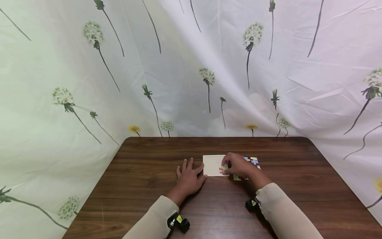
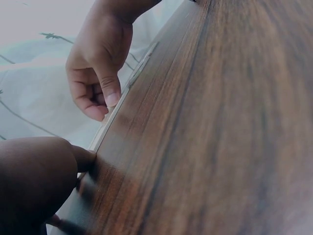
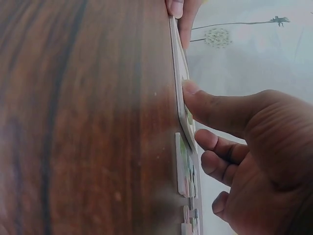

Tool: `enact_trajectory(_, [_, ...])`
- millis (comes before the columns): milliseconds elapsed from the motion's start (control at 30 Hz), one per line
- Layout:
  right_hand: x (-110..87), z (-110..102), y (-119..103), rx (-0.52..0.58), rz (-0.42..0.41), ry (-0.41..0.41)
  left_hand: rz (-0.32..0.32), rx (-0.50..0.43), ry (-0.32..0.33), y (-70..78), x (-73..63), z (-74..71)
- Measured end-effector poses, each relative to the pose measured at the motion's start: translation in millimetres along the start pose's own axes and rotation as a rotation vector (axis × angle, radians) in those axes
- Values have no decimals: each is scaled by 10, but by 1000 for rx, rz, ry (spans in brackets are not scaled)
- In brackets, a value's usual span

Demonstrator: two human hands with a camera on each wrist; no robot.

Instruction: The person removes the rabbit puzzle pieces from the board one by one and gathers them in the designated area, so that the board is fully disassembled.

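A cream puzzle tray (image 1: 213, 166) lies flat on the table, its thin edge seen side-on in the right wrist view. My left hand (image 1: 189, 180) rests with fingers spread at the tray's left side, thumb and index fingertips right at its edge. Over the tray's right part, my right hand (image 1: 237, 165) pinches a small pink and green puzzle piece (image 1: 221, 170) between thumb and fingers, low at the front right corner. In the right wrist view its thumb (image 3: 210, 105) presses down on the tray face, and the other fingers curl beside it. The hand partly hides the piece.
Several colourful puzzle pieces (image 1: 254, 160) lie right of the tray, partly under the right hand and forearm. Some show side-on as flat pieces (image 3: 185, 166) in the right wrist view. The dark wooden table (image 1: 143, 172) ends at a dandelion-printed curtain (image 1: 182, 99).
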State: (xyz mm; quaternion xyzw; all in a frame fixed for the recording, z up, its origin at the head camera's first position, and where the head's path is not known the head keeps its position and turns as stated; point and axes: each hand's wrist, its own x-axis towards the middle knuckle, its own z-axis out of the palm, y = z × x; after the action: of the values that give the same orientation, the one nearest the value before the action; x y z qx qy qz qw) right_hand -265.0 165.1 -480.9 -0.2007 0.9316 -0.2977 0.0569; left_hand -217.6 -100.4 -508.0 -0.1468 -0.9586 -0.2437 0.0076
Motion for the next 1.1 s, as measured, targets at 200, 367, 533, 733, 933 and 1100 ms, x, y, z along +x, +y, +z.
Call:
enact_trajectory(200, [-9,0,-34,-1,21,24,-6,-4,-7,2,8,7])
enact_trajectory(367, [-12,-3,-35,69,-10,39,-7,-7,-7,1,13,12])
enact_trajectory(533, [-31,-39,-24,166,-49,30,-9,-2,-6,6,14,12])
enact_trajectory(733, [-94,-90,12,226,-77,56,-6,2,-4,11,15,13])
enact_trajectory(933, [-199,-153,101,225,-75,123,-10,-4,-12,7,17,12])
enact_trajectory(1100, [-315,-245,217,216,-84,160,-11,-2,-16,0,16,21])
